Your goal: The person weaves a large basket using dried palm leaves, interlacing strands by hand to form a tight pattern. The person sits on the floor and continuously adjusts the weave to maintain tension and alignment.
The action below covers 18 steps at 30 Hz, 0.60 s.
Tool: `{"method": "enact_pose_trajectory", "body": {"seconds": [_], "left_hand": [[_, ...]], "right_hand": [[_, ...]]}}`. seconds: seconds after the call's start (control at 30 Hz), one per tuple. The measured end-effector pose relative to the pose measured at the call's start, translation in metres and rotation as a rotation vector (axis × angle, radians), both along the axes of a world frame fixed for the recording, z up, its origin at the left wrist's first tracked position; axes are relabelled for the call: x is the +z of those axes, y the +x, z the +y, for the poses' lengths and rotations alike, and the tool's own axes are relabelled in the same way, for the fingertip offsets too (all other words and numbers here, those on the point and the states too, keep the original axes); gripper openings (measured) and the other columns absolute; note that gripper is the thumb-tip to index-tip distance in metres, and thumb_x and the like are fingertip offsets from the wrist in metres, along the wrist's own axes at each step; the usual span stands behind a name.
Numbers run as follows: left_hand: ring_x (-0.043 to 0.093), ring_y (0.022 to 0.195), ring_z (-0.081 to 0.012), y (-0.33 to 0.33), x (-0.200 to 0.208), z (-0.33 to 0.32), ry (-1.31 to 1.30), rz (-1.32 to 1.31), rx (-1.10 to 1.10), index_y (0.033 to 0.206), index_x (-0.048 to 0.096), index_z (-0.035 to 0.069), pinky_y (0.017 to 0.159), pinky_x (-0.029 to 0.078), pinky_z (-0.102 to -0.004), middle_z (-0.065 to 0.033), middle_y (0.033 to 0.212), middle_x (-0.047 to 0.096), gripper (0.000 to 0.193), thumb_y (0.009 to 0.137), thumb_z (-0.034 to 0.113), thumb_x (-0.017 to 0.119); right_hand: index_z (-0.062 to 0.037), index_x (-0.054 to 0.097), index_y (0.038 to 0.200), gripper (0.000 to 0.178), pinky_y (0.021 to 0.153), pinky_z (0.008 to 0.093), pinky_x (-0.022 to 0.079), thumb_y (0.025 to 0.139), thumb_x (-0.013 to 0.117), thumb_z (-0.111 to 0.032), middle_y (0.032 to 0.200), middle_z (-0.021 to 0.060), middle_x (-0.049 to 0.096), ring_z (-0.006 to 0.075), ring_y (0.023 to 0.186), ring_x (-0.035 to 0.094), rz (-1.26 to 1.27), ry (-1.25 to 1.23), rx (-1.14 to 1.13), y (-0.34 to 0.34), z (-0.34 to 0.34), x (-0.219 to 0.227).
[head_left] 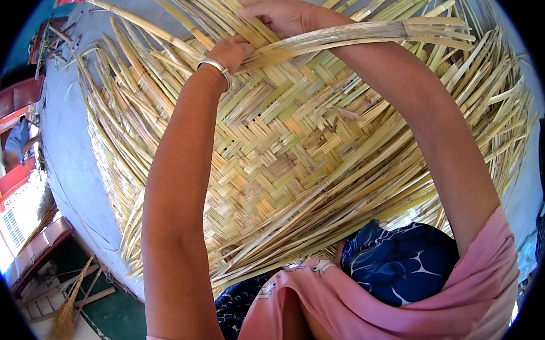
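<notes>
A large mat of flattened reed strips in a diagonal weave (pixel 265 146) spreads in front of me, with long loose strip ends round its edges. My left hand (pixel 230 53), a pale bangle on its wrist, is closed around reed strips (pixel 242 25) at the far side of the weave. Close beyond it on the right, my right hand (pixel 281 14) bends inward, its fingers closed on the same upright strips; its fingertips are slightly blurred. A flat bundle of split reeds (pixel 364 35) runs from beside my left hand to the right, across my right forearm.
Loose reed ends (pixel 129 85) fan out at the left, and more (pixel 489 112) at the right. The mat lies on a pale grey floor (pixel 71 154). At the lower left are a straw broom (pixel 66 316) and a wooden frame (pixel 44 301). A person (pixel 17 138) shows at the far left.
</notes>
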<state>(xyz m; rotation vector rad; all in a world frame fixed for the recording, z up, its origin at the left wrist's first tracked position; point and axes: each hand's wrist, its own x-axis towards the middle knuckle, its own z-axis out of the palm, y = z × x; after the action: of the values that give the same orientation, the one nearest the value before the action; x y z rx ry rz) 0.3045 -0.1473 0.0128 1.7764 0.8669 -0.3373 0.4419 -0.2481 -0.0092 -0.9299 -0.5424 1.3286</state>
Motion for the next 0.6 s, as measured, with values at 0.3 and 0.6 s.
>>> {"method": "enact_pose_trajectory", "body": {"seconds": [0.3, 0.6], "left_hand": [[0.051, 0.077, -0.0100, 0.001, -0.023, 0.014, 0.095, 0.043, 0.005, 0.087, 0.064, 0.012, 0.063, 0.046, -0.0253, 0.0009, 0.086, 0.056, 0.015, 0.077, 0.023, 0.064], [0.047, 0.060, -0.0096, -0.004, -0.063, 0.051, 0.203, -0.049, -0.006, 0.080, 0.063, 0.008, 0.049, 0.036, -0.0254, 0.0020, 0.069, 0.055, 0.014, 0.075, 0.021, 0.067]], "right_hand": [[-0.0057, 0.059, 0.102, 0.020, 0.054, 0.0219, 0.045, 0.083, 0.060, -0.009, 0.080, 0.0002, 0.059, 0.0077, 0.062, 0.054, -0.546, -0.197, -0.596, 0.011, -0.040, -0.049], [-0.0076, 0.059, 0.104, 0.022, 0.070, 0.0229, 0.044, 0.083, 0.061, -0.013, 0.089, -0.0001, 0.061, 0.0083, 0.078, 0.056, -0.172, 0.191, -0.602, 0.027, -0.076, 0.055]]}}
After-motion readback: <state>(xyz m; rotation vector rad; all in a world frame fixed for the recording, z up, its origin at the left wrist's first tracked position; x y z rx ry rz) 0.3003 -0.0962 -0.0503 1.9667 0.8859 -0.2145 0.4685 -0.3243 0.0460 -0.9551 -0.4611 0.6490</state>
